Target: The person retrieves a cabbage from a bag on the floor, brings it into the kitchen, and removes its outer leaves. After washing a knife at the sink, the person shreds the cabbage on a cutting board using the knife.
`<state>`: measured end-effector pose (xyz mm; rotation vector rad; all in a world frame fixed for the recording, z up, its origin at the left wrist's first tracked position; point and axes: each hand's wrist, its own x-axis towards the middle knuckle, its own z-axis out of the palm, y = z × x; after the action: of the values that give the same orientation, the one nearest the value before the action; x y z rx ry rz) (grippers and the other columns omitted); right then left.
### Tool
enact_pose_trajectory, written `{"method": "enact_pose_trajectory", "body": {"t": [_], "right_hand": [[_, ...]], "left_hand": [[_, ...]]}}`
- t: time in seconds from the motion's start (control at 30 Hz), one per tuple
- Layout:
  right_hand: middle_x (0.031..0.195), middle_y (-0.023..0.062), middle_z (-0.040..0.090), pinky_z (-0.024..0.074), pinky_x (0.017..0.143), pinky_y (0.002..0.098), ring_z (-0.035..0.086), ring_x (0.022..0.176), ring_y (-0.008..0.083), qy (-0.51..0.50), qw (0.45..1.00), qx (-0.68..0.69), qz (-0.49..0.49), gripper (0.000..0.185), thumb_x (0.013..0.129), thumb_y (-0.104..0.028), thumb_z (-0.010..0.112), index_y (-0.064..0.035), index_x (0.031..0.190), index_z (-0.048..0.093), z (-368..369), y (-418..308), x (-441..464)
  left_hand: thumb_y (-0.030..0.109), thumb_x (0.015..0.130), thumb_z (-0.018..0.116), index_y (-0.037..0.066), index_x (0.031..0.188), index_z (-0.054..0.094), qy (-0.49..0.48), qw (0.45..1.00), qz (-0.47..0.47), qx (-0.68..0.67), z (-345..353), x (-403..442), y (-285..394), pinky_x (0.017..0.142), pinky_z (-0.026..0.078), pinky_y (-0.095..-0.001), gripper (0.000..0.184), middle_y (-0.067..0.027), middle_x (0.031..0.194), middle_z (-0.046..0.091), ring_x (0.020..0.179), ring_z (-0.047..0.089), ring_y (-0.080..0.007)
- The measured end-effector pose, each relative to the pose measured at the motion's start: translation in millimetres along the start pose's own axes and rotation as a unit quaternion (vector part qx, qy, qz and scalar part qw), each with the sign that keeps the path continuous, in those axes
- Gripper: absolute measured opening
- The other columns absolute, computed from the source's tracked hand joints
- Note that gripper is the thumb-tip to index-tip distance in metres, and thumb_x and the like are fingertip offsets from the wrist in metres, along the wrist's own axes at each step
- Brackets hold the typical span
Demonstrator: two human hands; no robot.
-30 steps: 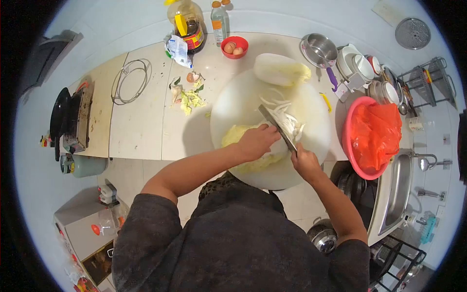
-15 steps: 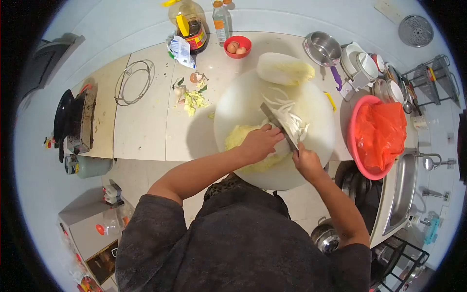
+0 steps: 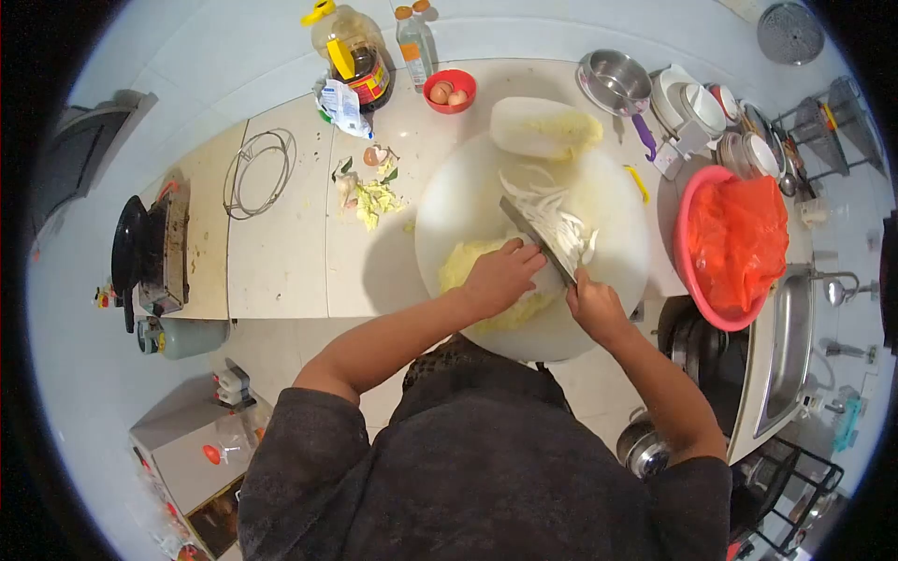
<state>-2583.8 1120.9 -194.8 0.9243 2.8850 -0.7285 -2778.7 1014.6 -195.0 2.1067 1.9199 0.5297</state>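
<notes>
My right hand (image 3: pixel 596 307) is closed around the handle of a kitchen knife (image 3: pixel 537 239), whose broad blade slants away to the upper left. Curled fingers of my left hand (image 3: pixel 503 279) press on a piece of napa cabbage (image 3: pixel 460 264), right beside the blade; much of that piece is hidden under the hand and forearm. White shredded cabbage (image 3: pixel 564 230) lies on the blade's far right side. All of this rests on a round white cutting board (image 3: pixel 619 271). Another pale cabbage piece (image 3: pixel 543 128) lies at the board's back edge.
Behind the board stand a red bowl (image 3: pixel 465 82) of eggs, bottles and a steel pot (image 3: pixel 617 82). Cabbage scraps (image 3: pixel 377 202) and a wire ring (image 3: pixel 259 174) lie left. A pink basin (image 3: pixel 686 224) holding a red bag, stacked dishes and the sink (image 3: pixel 784 365) are right.
The camera view has shifted slightly. My hands, the knife and the cabbage keep nearly the same places on the board.
</notes>
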Motion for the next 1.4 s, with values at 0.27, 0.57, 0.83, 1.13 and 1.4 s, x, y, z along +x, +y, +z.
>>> {"method": "enact_pose_trajectory", "body": {"t": [0.27,0.57,0.83,1.13,1.4], "right_hand": [[0.075,0.0282,0.062,0.0489,0.067,0.0548,0.062,0.071,0.0455,-0.049,0.998,-0.008,0.033,0.021,0.089,-0.014,0.051,0.005,0.097,0.048,-56,-32,-3],[0.073,0.0289,0.062,0.0489,0.068,0.0548,0.062,0.071,0.0454,-0.066,0.997,0.0,0.047,0.022,0.087,-0.013,0.051,0.0056,0.099,0.048,-15,-14,-11],[0.069,0.0283,0.06,0.0498,0.064,0.0529,0.062,0.067,0.0445,-0.094,0.995,-0.013,0.024,0.023,0.087,-0.014,0.052,0.0053,0.098,0.048,-89,-46,-15],[0.068,0.0293,0.06,0.0498,0.066,0.0534,0.062,0.067,0.0467,-0.03,0.999,0.016,0.023,0.021,0.086,-0.011,0.053,0.006,0.099,0.048,-7,-16,-10],[0.069,0.029,0.06,0.049,0.066,0.0539,0.061,0.067,0.0475,-0.092,0.995,0.003,0.045,0.02,0.086,-0.01,0.053,0.0061,0.097,0.049,-74,-45,-22]], "left_hand": [[0.02,0.073,0.072,0.012,0.119,0.053,-0.045,0.999,-0.025,0.003,-15,2,6,0.085,0.051,-0.0385,0.051,-0.0049,0.119,0.054,0.115,0.049,-0.0298],[0.021,0.075,0.071,0.013,0.124,0.051,-0.069,0.997,-0.04,-0.022,-10,-1,6,0.084,0.053,-0.0395,0.054,-0.0045,0.127,0.051,0.118,0.047,-0.0313],[0.021,0.075,0.071,0.013,0.123,0.051,-0.042,0.998,-0.034,-0.013,-10,-4,7,0.082,0.054,-0.0388,0.053,-0.0043,0.124,0.052,0.118,0.047,-0.0311],[0.021,0.074,0.071,0.012,0.123,0.052,-0.058,0.998,-0.04,-0.005,-7,-6,8,0.083,0.053,-0.0382,0.053,-0.0041,0.125,0.053,0.118,0.048,-0.0296],[0.024,0.073,0.072,0.012,0.12,0.053,-0.018,0.999,-0.041,-0.011,-2,-6,4,0.082,0.053,-0.0373,0.052,-0.0047,0.123,0.054,0.116,0.05,-0.0293]]}}
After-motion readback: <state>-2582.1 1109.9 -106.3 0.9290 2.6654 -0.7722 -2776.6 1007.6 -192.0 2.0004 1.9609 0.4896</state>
